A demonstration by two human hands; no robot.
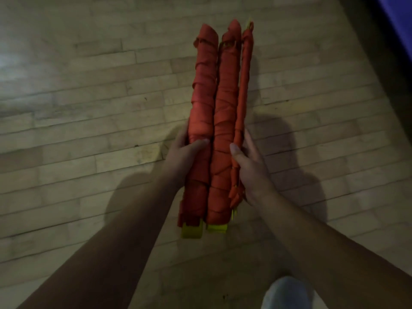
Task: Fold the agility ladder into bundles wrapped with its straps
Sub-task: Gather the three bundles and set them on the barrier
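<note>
Strap-wrapped agility ladder bundles (215,121) above the wood floor (89,130). Our left hand (186,153) and right hand (250,168) grip the sides, fingers (248,138) curled round them; we should press inward evenly, keeping bundles parallel.

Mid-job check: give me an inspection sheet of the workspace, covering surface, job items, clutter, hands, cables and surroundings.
Surface: pale wooden plank floor, dimly lit, with arm shadows on it.
Job's things: three red strap-wrapped bundles held side by side above the floor, two thick and one thin on the right; yellow rung ends stick out at the near end.
Clutter: nothing seen.
Hands: left hand grips the left thick bundle, thumb on top; right hand holds the thin bundle's side, thumb on top.
Cables: nothing seen.
Surroundings: blue object in the far right corner; pale shoe at the bottom edge.
</note>
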